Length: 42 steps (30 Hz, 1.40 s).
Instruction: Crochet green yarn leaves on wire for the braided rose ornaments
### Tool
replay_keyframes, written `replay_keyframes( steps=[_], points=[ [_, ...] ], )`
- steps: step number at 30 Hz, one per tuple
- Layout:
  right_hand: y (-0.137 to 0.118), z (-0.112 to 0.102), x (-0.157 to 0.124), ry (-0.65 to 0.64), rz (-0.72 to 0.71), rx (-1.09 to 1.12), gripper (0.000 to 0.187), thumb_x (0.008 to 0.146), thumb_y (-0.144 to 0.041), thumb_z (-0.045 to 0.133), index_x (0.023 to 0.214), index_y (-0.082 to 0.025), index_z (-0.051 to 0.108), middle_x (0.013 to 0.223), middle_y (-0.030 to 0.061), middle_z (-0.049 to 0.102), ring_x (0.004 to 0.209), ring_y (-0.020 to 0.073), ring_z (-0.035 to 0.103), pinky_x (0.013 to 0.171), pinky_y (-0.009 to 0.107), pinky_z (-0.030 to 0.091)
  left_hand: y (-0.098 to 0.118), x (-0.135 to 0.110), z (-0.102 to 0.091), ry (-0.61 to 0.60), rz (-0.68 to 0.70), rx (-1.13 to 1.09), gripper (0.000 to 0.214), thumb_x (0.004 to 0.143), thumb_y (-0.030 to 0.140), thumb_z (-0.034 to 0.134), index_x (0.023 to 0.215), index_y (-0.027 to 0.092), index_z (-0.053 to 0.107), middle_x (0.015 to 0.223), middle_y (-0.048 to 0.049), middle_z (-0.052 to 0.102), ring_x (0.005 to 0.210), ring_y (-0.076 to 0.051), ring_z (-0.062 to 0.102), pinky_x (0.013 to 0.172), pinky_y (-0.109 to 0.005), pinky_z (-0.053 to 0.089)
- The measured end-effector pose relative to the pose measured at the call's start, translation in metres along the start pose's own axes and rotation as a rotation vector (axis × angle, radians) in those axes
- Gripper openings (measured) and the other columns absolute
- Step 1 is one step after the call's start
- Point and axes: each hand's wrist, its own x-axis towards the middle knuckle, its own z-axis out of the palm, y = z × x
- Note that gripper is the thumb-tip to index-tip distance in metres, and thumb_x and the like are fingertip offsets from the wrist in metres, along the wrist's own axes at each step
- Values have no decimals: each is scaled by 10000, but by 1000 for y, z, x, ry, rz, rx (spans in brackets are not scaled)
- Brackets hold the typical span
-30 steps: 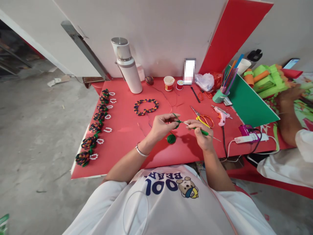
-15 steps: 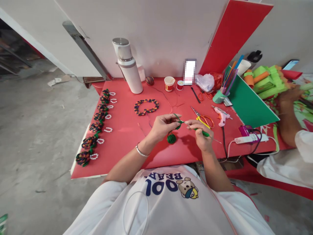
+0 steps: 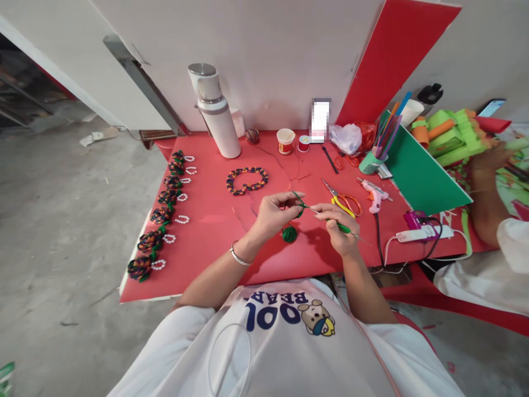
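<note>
My left hand (image 3: 276, 214) pinches a small piece of green crochet work (image 3: 301, 210), with green yarn running over the index finger. In my right hand (image 3: 339, 223) is a crochet hook (image 3: 344, 227) with a green grip, its metal tip at the green stitches. Below the left fingers a ball of green yarn (image 3: 289, 234) lies on the red table (image 3: 215, 248). Behind the hands rests a multicoloured crocheted strip (image 3: 248, 181) curled into a loop, loose yarn trailing from it.
Down the left edge run several crocheted rosettes (image 3: 160, 214) with white bead loops. A white thermos (image 3: 220, 118) stands at the back. To the right are pliers (image 3: 341, 198), a pink glue gun (image 3: 375, 196) and a power strip (image 3: 424, 235). Another person's arm (image 3: 490, 193) is at far right.
The hook and my right hand have shifted very slightly left, the hook's tip staying at the green stitches. My left hand keeps its pinch, almost unmoved.
</note>
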Motion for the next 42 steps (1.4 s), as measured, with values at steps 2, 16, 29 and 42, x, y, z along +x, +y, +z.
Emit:
replay_keyframes(
  steps=[2,16,29,42],
  points=[
    [1,0,-1,-8,0,-9,238,1011,-394,565,1051,-274,767,1128,82,780,1072,253,730,920,449,611,0,-1,0,23,28,65,318,633,193,800,941,115,805,690,-10,674,616,-93,572,599,-225,476],
    [1,2,-2,2,9,-10,227,1012,-368,557,1056,-282,763,1137,81,770,1083,252,723,929,452,609,-3,-1,0,34,99,216,292,678,216,738,951,136,805,704,-15,695,624,-110,598,562,-211,440],
    [-8,5,1,-46,-66,-166,213,1005,-252,554,1101,-292,740,1179,68,756,1097,233,716,954,433,589,-7,-1,-1,69,212,319,155,696,170,725,836,170,790,775,-26,750,693,-128,632,641,-240,483],
    [1,14,-1,-8,-140,-208,244,1025,-390,516,1115,-312,729,1168,74,752,1035,238,725,888,452,615,3,0,0,-78,-336,-316,489,530,211,925,989,133,775,708,12,658,582,-77,584,480,-188,350]
  ],
)
